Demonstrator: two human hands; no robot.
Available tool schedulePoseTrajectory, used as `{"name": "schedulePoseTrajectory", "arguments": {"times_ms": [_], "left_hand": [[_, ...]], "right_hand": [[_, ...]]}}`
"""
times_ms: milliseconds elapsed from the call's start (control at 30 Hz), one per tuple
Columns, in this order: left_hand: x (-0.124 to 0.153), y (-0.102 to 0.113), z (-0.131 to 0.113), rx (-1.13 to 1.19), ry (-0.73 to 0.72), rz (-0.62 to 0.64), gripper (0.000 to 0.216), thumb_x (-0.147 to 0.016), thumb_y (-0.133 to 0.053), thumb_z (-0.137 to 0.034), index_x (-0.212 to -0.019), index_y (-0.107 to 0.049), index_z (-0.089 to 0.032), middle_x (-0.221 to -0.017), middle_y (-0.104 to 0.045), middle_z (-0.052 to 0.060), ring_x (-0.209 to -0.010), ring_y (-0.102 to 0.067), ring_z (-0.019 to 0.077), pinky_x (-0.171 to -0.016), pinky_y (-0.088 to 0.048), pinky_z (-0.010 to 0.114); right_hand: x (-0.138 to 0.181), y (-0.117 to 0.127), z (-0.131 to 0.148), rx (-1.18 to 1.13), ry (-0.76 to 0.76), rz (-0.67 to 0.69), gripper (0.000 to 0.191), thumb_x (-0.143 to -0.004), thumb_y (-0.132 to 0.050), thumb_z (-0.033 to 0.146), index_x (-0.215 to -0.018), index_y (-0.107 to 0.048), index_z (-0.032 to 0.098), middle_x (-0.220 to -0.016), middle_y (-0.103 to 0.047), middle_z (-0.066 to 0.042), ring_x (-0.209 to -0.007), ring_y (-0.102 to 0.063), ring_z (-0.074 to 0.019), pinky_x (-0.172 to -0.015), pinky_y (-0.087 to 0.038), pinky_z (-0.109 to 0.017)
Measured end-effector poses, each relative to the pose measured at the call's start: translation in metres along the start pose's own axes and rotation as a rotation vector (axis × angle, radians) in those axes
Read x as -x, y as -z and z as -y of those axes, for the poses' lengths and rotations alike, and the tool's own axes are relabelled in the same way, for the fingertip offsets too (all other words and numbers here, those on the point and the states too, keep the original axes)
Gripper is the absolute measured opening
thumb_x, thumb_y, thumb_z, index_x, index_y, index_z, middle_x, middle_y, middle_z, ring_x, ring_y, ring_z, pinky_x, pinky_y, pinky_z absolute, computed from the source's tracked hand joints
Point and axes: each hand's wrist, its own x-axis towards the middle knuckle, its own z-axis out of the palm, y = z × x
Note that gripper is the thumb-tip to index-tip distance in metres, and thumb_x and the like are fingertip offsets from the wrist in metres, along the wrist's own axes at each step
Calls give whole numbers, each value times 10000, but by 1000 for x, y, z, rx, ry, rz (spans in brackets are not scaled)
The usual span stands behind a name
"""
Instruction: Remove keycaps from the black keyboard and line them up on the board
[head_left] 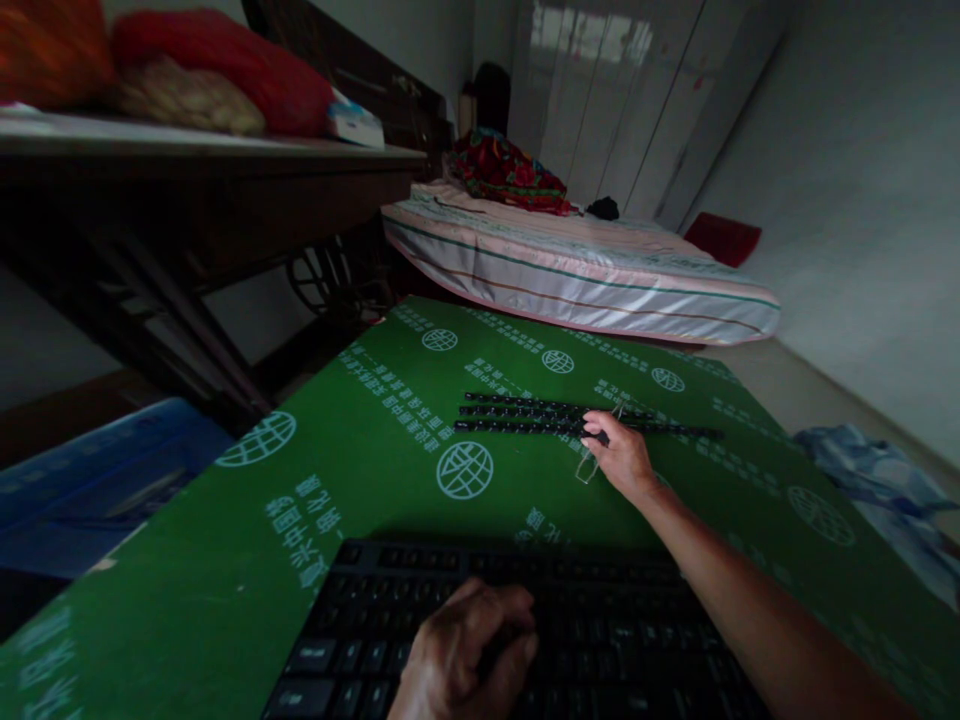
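Observation:
A black keyboard [352, 655] lies at the near edge of the green table. My left hand [472, 645] rests over its middle, fingers curled in toward the thumb; whatever may be in them is hidden. Farther out, my right hand [619, 452] is closed in a pinch at the rows of small black keycaps [517, 412]. A thin wire keycap puller [587, 467] sticks out on both sides of that hand. Its fingertips are right at the nearest row, and a dark keycap seems to be between them, too small to be sure.
The green table [390, 440] carries white printed writing and globe marks. A bed [585, 270] stands beyond it. To the left are a sewing-machine table [225, 150] with bags on top and a blue bin [150, 470] below. Crumpled cloth [877, 480] lies at the right.

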Motion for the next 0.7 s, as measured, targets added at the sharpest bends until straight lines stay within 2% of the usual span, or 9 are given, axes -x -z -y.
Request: {"name": "schedulePoseTrajectory", "arguments": {"times_ms": [200,700], "left_hand": [[1,1,1,16,-35,-4,161,-776,-567,-128,-901,-589,-227,-745,-657,-19,-679,-637,118,-616,-515,179],[2,1,-1,-24,-9,-15,156,-756,-579,-133,-872,-601,-235,-726,-661,-26,-671,-637,122,-622,-513,182]], "right_hand": [[0,-2,-3,-1,-2,6,293,-721,-584,169,-1007,-611,225,-890,-700,-45,-803,-664,-191,-780,-525,-340],[0,-1,-1,1,-8,-13,305,-710,-593,181,-1011,-606,227,-877,-699,-46,-797,-663,-195,-783,-524,-349]]}}
